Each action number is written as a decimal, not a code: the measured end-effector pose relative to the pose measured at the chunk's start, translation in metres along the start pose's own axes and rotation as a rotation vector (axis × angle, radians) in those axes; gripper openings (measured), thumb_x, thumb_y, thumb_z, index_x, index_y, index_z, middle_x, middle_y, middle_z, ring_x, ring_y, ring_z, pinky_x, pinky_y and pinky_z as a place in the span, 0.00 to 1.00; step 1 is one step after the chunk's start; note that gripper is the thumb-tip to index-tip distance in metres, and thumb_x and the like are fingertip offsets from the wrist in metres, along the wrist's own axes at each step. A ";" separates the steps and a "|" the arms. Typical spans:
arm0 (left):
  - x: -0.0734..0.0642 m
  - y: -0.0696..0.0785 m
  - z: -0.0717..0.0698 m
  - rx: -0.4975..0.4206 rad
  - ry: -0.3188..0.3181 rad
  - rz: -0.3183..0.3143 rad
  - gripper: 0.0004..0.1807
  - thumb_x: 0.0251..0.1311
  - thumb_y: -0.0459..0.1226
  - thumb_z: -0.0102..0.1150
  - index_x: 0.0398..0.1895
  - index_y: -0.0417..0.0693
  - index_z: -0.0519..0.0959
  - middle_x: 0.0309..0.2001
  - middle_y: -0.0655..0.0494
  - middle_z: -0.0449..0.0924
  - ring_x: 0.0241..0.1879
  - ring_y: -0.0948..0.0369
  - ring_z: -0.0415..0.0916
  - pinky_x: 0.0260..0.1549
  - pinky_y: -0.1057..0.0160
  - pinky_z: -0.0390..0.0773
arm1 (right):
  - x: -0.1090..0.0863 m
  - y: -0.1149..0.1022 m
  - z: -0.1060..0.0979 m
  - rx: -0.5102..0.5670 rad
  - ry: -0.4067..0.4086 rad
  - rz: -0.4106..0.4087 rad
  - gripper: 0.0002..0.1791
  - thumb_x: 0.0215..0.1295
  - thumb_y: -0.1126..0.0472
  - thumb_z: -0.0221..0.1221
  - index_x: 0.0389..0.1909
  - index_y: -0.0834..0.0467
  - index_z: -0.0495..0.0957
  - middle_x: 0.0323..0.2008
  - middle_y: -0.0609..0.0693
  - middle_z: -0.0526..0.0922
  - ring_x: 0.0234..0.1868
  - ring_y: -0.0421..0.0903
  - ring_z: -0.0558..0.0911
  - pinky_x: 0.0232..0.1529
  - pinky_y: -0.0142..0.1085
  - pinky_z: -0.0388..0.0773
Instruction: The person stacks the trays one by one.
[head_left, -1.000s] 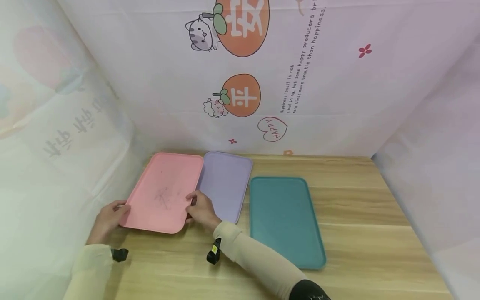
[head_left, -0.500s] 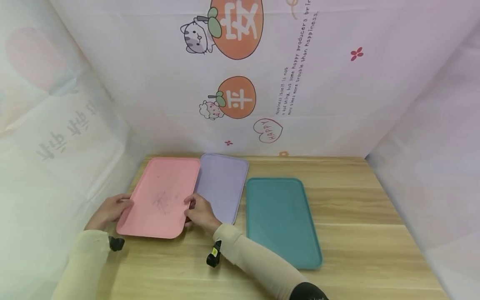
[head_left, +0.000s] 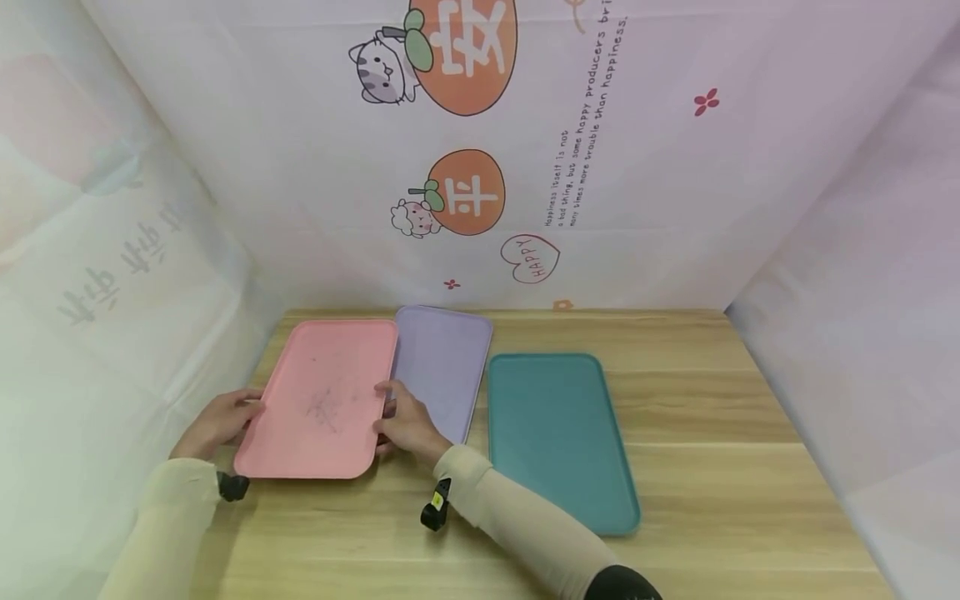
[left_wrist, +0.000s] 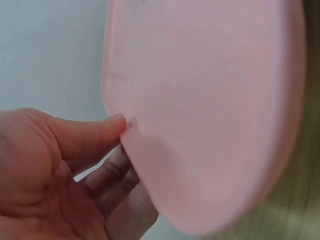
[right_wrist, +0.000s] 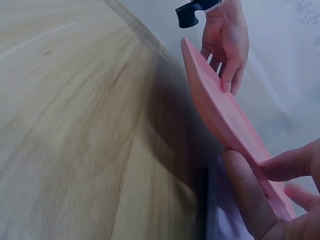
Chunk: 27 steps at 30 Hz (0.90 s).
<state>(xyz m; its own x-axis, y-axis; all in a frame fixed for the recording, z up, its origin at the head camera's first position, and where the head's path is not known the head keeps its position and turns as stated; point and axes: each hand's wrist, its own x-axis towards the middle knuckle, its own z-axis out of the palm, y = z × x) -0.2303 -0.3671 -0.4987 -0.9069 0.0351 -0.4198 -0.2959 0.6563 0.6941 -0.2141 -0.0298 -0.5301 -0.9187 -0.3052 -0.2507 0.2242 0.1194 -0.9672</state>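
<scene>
The pink tray (head_left: 318,375) was held at the left of the table (head_left: 712,500), raised at least in part, as a gap showed beneath it in the right wrist view. The left hand (head_left: 217,423) was clamped on its left rim near a corner, thumb on the upper face, fingers behind. The right hand (head_left: 411,425) pinched the opposite rim, digits on both faces. Holding both long sides presumably steadied the broad, thin piece; a one-sided hold would likely have let it tip. The pink tray overlapped the left side of the purple tray (head_left: 446,358) in the head view; contact between them could not be confirmed. The teal tray (head_left: 558,442) lay flat farther right, touched by neither hand, its spacing apparently keeping it clear of the other two
</scene>
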 end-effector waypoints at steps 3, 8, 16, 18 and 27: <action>-0.002 0.001 0.001 -0.014 0.005 0.010 0.31 0.87 0.39 0.41 0.80 0.22 0.58 0.57 0.26 0.82 0.40 0.63 0.86 0.40 0.57 0.92 | 0.002 -0.001 -0.001 0.015 0.006 0.014 0.49 0.68 0.78 0.64 0.86 0.47 0.59 0.51 0.57 0.82 0.29 0.47 0.88 0.35 0.50 0.94; -0.004 0.003 0.003 -0.027 0.009 0.007 0.31 0.87 0.39 0.40 0.79 0.22 0.58 0.55 0.29 0.84 0.39 0.62 0.86 0.38 0.57 0.91 | 0.003 -0.003 -0.003 0.015 0.001 0.024 0.55 0.67 0.77 0.64 0.89 0.50 0.50 0.51 0.58 0.83 0.28 0.48 0.88 0.32 0.46 0.93; -0.005 0.006 0.003 -0.023 0.005 0.009 0.31 0.87 0.38 0.39 0.79 0.21 0.58 0.60 0.24 0.80 0.43 0.61 0.86 0.39 0.57 0.91 | 0.003 -0.001 -0.008 -0.011 0.000 0.014 0.49 0.69 0.72 0.61 0.88 0.52 0.54 0.50 0.57 0.84 0.28 0.46 0.87 0.35 0.51 0.94; -0.006 0.006 0.003 -0.026 -0.001 0.017 0.31 0.87 0.38 0.39 0.79 0.21 0.57 0.60 0.24 0.79 0.44 0.60 0.86 0.40 0.56 0.91 | 0.003 -0.001 -0.008 -0.011 0.025 0.012 0.46 0.71 0.69 0.61 0.87 0.51 0.56 0.52 0.56 0.82 0.29 0.47 0.87 0.35 0.51 0.94; -0.013 0.004 0.006 -0.066 0.004 -0.004 0.31 0.86 0.39 0.40 0.79 0.22 0.58 0.59 0.27 0.81 0.44 0.59 0.87 0.43 0.55 0.92 | 0.004 -0.005 -0.013 -0.058 0.097 -0.003 0.34 0.75 0.66 0.60 0.81 0.55 0.68 0.56 0.54 0.81 0.35 0.44 0.84 0.24 0.34 0.88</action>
<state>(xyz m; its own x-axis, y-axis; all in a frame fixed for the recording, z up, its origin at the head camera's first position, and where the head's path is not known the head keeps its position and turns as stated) -0.2181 -0.3605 -0.4938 -0.9070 0.0293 -0.4201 -0.3184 0.6053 0.7296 -0.2232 -0.0190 -0.5258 -0.9472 -0.2132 -0.2396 0.2045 0.1740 -0.9633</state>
